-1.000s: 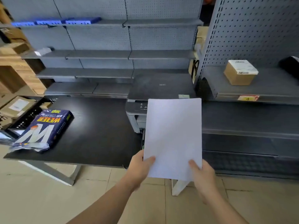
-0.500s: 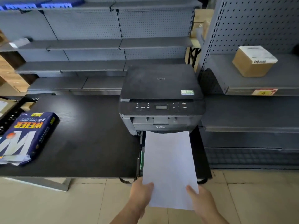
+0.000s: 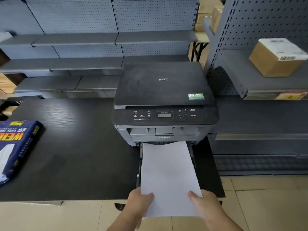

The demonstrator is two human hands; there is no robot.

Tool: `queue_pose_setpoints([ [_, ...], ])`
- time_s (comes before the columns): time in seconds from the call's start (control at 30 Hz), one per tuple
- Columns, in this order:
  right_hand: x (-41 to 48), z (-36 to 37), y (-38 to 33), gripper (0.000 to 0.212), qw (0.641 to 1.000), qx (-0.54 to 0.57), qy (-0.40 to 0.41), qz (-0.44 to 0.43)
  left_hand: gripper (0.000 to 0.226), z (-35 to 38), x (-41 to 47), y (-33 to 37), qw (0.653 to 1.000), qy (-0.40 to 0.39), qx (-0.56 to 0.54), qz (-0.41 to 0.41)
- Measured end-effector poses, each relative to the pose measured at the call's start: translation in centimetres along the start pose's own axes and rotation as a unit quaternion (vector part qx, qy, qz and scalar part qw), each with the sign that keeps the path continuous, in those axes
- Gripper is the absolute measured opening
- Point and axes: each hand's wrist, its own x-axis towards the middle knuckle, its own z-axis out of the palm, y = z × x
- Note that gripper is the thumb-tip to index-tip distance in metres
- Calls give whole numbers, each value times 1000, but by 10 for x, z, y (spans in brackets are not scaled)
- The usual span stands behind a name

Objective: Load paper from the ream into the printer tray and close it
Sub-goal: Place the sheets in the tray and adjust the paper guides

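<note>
Over black table, both hands pinch paper's near corners above tray.

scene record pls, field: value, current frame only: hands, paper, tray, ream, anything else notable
left hand: grips near left corner of paper stack
right hand: grips near right corner
paper stack: white, far edge at the printer's slot, near end past the table edge
tray: pulled out, open
printer: black, lid down, on table
ream: blue wrapper, far left of table, opened
cardboard box: on right shelf
</note>
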Motion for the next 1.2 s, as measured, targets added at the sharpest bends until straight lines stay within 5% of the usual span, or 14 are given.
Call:
queue_pose_setpoints([
  [0.93,66,23,-18,11,1000,0,-3,19,17,26,66,21,997,78,16,19],
  [1.2,72,30,-29,42,998,-33,46,-18,14,35,80,29,986,150,48,46],
])
